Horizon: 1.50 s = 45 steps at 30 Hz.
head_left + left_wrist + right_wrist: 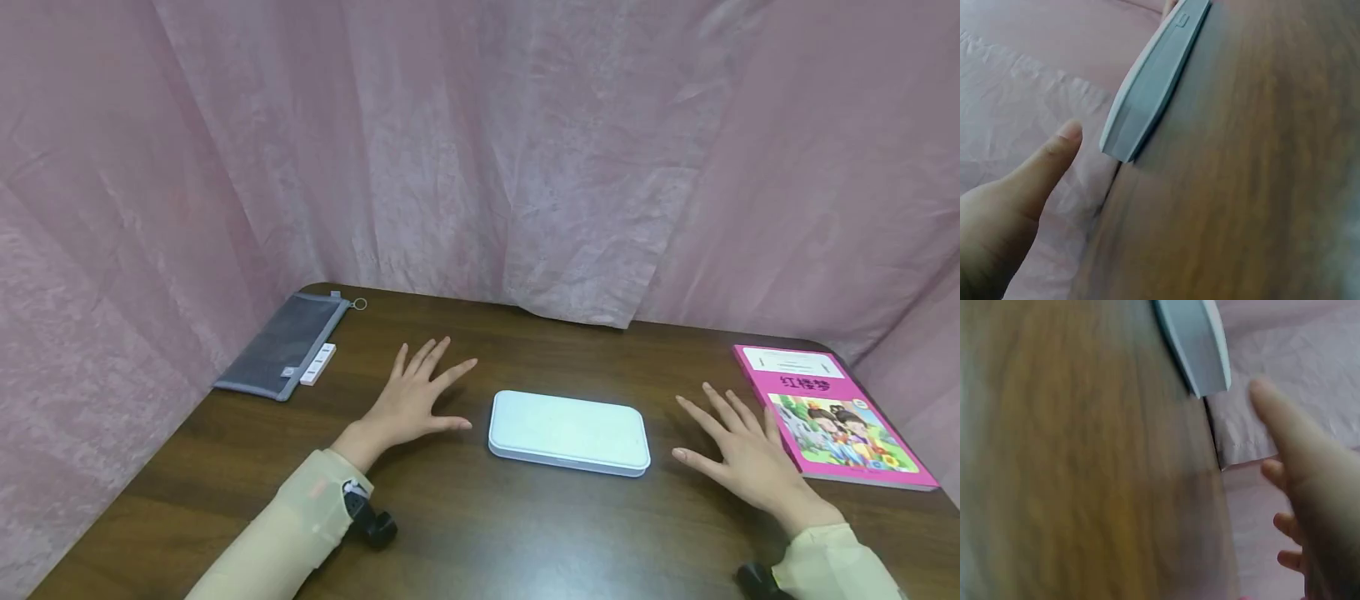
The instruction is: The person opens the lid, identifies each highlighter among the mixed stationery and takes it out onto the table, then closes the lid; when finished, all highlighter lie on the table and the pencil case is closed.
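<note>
A flat, pale blue-white case (pixel 568 432) with rounded corners lies closed in the middle of the brown table; its side with a small catch shows in the left wrist view (pixel 1154 81). To its left, my left hand (pixel 408 404) is spread with straight fingers, apart from the case and holding nothing. On the other side, my right hand (pixel 750 458) is likewise spread and holds nothing. Its fingertips are close to the left edge of a pink book (pixel 847 417); whether they touch it I cannot tell. In the right wrist view, one end of the case (pixel 1200 350) appears beyond the thumb.
A grey zip pouch (pixel 281 346) with a ring lies at the table's far left. Beside it sits a small white bar-shaped item (pixel 318 364). Pink curtains (pixel 480 167) hang behind the wooden table (pixel 465 533) and at both sides.
</note>
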{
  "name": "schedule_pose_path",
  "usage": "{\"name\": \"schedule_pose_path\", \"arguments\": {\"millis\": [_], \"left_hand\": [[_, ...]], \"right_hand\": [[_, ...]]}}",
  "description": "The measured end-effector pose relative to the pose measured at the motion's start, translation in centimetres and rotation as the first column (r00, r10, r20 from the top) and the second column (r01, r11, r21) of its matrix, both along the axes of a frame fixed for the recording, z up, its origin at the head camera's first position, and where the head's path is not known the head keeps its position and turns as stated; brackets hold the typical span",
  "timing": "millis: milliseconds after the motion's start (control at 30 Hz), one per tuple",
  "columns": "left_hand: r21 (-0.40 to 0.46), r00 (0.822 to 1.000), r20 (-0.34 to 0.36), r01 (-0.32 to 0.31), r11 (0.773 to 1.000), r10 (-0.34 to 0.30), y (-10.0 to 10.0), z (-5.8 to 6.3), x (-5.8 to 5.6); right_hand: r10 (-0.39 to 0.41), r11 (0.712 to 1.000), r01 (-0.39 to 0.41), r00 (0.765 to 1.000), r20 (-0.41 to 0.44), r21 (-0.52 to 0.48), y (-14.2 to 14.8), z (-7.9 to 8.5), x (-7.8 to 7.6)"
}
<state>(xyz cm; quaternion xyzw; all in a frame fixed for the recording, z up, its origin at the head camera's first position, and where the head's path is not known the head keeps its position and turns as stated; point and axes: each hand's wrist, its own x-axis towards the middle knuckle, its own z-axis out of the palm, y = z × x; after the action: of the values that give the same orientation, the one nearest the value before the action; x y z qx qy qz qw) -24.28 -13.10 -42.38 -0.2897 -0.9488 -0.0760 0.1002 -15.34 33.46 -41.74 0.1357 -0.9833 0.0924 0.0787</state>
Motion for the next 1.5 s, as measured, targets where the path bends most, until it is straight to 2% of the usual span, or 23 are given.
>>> {"name": "schedule_pose_path", "arguments": {"millis": [233,433,600,833,867,1200,1333,1500], "left_hand": [[0.125,0.997,0.043,0.059,0.990,-0.065,0.1,1.3,-0.1],[0.272,0.986,0.131,0.068,0.960,-0.107,0.4,2.1,-0.3],[0.369,0.971,0.192,0.064,0.927,-0.144,1.0,2.5,-0.4],[0.520,0.933,0.248,0.099,0.848,-0.261,1.7,2.8,-0.4],[0.529,0.928,0.255,0.103,0.843,-0.273,1.8,2.8,-0.4],[0.514,0.884,0.314,0.147,0.845,-0.346,3.1,2.4,-0.5],[0.502,0.873,0.311,0.185,0.845,-0.376,3.7,2.0,-0.6],[0.457,0.865,0.322,0.214,0.863,-0.385,4.4,1.6,-0.8]], "right_hand": [[0.018,1.000,-0.019,0.999,-0.043,-0.007,-0.4,1.7,-0.3],[0.053,0.998,-0.057,0.995,-0.080,-0.038,-1.0,3.4,-0.3],[0.081,0.993,-0.088,0.993,-0.082,-0.079,-1.7,4.6,-0.4],[0.133,0.981,-0.140,0.989,-0.063,-0.130,-2.9,5.4,-0.2],[0.141,0.979,-0.148,0.988,-0.058,-0.143,-3.1,5.4,-0.1],[0.189,0.968,-0.185,0.982,0.007,-0.170,-5.2,4.7,-0.2],[0.207,0.964,-0.200,0.978,0.024,-0.175,-6.0,4.1,-0.4],[0.215,0.964,-0.208,0.976,0.024,-0.166,-7.0,3.3,-0.8]]}}
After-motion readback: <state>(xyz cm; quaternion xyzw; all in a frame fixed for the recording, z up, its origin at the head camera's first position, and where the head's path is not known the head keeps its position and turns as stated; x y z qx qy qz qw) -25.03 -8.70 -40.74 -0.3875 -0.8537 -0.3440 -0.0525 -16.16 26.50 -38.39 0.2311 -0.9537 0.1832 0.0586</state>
